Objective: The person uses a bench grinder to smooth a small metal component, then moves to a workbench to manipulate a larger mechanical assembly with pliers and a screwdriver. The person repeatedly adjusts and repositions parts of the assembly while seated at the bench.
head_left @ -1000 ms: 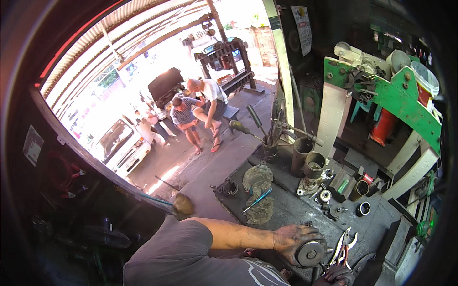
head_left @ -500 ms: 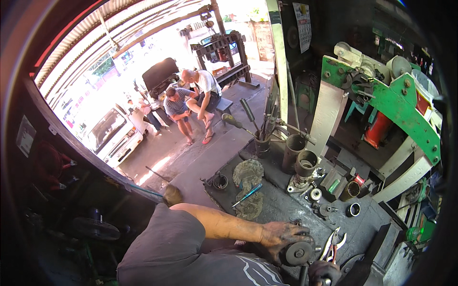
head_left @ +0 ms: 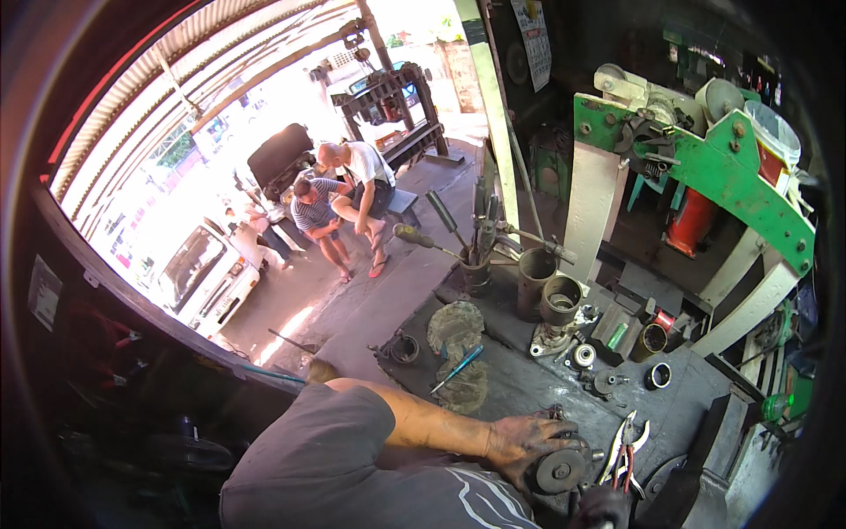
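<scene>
My left hand (head_left: pixel 522 443), dark with grease, is closed around a round metal part (head_left: pixel 561 471) with a disc-shaped face, down on the dark workbench (head_left: pixel 520 388). Close by on the right, my right hand (head_left: pixel 603 506) is curled at the lower edge of the picture, and what it grips is hidden. Just beyond it lie pliers (head_left: pixel 627 448) with silver jaws and some red on the handles. A screwdriver (head_left: pixel 458 368) with a blue handle rests on a dirty rag (head_left: pixel 456 329), left of the upper bench.
Dark metal cylinders (head_left: pixel 561 300), a can of tools (head_left: pixel 476 275), a ring (head_left: pixel 657 376) and small parts stand beyond my hands. A green and white frame (head_left: pixel 696 172) rises at right, with a heavy metal block (head_left: pixel 716 450) below. Two people (head_left: pixel 339 207) sit outside.
The view has shifted slightly, so the background sits further left. My left hand keeps its hold on the round part. My right hand has moved slightly beside it.
</scene>
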The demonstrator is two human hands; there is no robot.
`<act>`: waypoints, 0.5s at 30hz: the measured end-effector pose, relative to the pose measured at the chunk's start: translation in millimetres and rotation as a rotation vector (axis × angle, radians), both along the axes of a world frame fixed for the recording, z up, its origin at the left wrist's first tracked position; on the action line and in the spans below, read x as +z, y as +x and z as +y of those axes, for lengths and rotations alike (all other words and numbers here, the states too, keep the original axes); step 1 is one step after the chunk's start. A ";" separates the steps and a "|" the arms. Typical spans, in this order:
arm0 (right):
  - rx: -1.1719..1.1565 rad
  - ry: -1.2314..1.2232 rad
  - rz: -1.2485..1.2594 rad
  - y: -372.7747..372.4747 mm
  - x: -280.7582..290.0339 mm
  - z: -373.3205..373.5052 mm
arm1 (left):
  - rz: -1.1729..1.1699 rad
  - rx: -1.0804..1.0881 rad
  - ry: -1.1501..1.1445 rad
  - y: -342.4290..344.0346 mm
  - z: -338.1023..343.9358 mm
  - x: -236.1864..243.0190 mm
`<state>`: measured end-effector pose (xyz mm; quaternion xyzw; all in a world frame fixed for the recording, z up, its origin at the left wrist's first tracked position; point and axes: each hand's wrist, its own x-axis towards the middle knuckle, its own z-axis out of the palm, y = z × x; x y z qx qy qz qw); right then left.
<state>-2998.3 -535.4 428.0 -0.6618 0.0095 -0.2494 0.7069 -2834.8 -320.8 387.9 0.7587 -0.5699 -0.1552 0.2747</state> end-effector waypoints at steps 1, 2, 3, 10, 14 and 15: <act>0.075 -0.041 0.025 -0.2 11.0 -5.2 | 0.006 -0.008 0.001 1.0 0.9 -0.7; 0.196 -0.233 0.009 8.7 25.6 -17.9 | 0.005 -0.021 -0.023 1.3 1.6 -1.8; 0.313 -0.415 -0.032 21.3 42.2 -30.4 | 0.014 -0.020 -0.009 1.8 2.2 -3.1; 0.600 -0.347 -0.026 38.8 70.8 -29.2 | -0.007 0.011 -0.003 -1.7 0.1 -3.6; 0.046 -0.078 -0.001 24.7 13.2 9.0 | 0.048 0.005 0.024 -1.1 -1.3 -5.9; -0.002 -0.043 0.009 27.2 2.4 14.2 | 0.078 -0.002 0.036 -0.2 -1.1 -7.8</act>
